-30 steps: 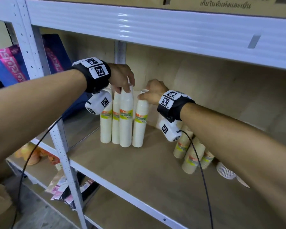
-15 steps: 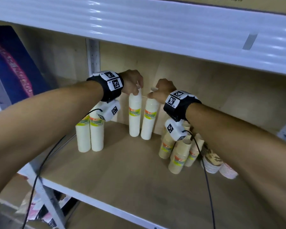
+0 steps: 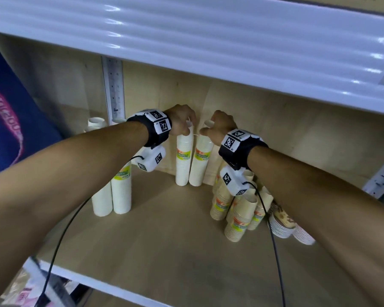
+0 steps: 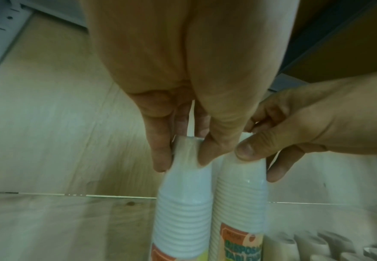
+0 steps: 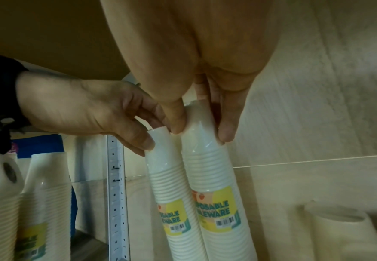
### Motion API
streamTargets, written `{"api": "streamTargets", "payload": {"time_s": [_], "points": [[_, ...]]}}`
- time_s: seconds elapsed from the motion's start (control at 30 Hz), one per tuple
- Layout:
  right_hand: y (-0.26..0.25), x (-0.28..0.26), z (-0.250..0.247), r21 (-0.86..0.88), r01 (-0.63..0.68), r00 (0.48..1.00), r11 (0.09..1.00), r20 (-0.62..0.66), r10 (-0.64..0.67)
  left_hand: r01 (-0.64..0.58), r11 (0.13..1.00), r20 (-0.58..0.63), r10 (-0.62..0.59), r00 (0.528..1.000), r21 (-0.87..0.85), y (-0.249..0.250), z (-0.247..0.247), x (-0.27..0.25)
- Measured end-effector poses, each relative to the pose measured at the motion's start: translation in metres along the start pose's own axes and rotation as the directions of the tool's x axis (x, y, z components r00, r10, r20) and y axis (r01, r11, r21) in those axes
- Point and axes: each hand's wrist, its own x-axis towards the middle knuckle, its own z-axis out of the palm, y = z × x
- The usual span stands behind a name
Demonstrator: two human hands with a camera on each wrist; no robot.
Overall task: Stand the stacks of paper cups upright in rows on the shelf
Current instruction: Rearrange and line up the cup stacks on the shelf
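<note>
Two tall wrapped stacks of white paper cups stand upright, side by side, against the back wall of the wooden shelf (image 3: 164, 240). My left hand (image 3: 183, 120) pinches the top of the left stack (image 3: 183, 162) (image 4: 183, 203) (image 5: 167, 176). My right hand (image 3: 220, 126) pinches the top of the right stack (image 3: 202, 165) (image 4: 241, 203) (image 5: 212, 167). Two more upright white stacks (image 3: 120, 191) stand at the left front, partly behind my left forearm.
A leaning cluster of shorter tan cup stacks (image 3: 237, 213) sits right of centre, with white plates or lids (image 3: 282, 224) lying beside it. A white upper shelf (image 3: 186, 36) hangs close overhead. A perforated metal upright (image 3: 113, 89) stands at the back left.
Both hands carried the two stacks away from the left group, right and back to the wall. Two stacks stayed at the left front. The view moved closer in.
</note>
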Motion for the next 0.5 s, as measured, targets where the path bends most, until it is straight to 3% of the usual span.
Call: {"api": "streamTargets", "payload": {"time_s": [0.5], "points": [[0.014, 0.018, 0.014, 0.0, -0.06, 0.998, 0.998, 0.005, 0.06, -0.035, 0.999, 0.034, 0.036, 0.999, -0.029, -0.001, 0.009, 0.035]]}}
